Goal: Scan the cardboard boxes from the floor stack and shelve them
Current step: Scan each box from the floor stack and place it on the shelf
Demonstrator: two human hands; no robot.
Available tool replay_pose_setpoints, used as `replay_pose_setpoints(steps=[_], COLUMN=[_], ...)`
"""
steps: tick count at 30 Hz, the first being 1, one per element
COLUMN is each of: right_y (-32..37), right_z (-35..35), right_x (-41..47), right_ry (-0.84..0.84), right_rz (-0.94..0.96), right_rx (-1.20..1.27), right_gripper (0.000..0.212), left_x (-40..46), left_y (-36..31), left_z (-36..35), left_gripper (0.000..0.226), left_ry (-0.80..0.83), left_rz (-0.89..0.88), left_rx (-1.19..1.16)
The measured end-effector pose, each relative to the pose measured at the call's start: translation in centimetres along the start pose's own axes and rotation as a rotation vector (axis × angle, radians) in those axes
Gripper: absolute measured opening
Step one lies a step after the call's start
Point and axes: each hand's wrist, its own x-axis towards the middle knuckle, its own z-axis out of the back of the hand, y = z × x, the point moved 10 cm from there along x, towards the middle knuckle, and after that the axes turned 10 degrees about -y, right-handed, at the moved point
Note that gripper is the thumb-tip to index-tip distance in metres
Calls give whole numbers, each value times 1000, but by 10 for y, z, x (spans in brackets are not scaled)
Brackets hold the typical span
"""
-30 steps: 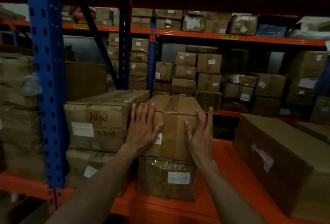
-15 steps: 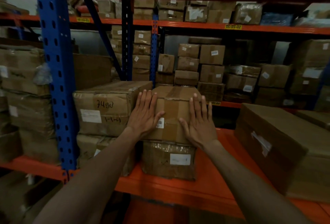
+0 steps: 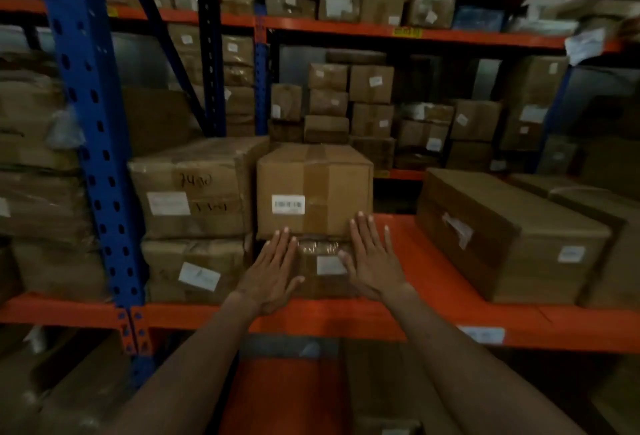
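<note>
- Cardboard box on orange shelf, stacked atop a plastic-wrapped box; brown tape down mid of front face, white barcode label left of tape.
- Left hand flat, fingers spread, gripping nothing; fingertips at bottom-left edge of top box — touching or just short, can't tell.
- Right hand likewise flat & empty, palm fwd; fingertips at bottom-right corner of same box, thumb over wrapped box below.
- Just left: bigger box w/ handwritten marks, touching the top box's side, on another wrapped box.
- Right, well apart: long box lying angled on shelf.
- Blue upright at far left; more boxes on racks behind, blurred.
</note>
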Motion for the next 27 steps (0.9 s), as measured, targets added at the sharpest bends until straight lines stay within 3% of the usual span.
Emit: replay_pose_setpoints(steps=[3,7,12,16,20,24,27], right_y=[-6,-33,-63,-73,-88,-93,-94], right_z=[2,-24,-74,-118,-166,-222,-268], right_x=[-56,-160,-329,-460,-582,-691,-758], right_ry=[24,115,400,586,722,885,915], right_rz=[-79,-272,-499,-617,-799,-922,-977], right_rx=[86,134,143,177,224,265,316], right_gripper=[67,67,45,71,59,69,79], left_x=[-60,-154,-291,-394,-471,-551,-610], left_y=[-37,-91,-182,-238,-277,-313,-342], left_z=[-31,-102,-195,-234,-270,-320,-360], left_gripper=[75,74,67,58,73,89,94], left_ry=[42,218,535,694,845,1031,1121], left_rz=[10,181,203,137,172,210,209], left_rx=[-205,-432,-587,-586,-567,-520,-462])
